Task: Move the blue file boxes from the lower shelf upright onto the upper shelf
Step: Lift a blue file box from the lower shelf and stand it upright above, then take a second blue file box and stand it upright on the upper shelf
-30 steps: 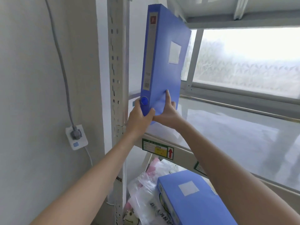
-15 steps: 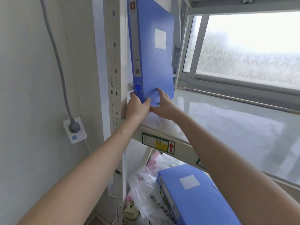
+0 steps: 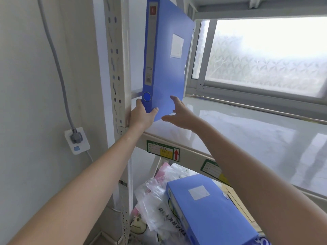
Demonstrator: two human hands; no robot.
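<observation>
Since a moment ago the right hand (image 3: 180, 114) has let go, fingers spread, while the left hand (image 3: 142, 114) grips the upright file box (image 3: 164, 68) to steady it on the upper shelf (image 3: 247, 131)

pale room corner by a bright frosted patterned window (image 3: 265, 55)

a grey cable (image 3: 54, 61) runs down the plain wall (image 3: 26, 85) into a white socket (image 3: 77, 139); daylight seems overcast.
</observation>
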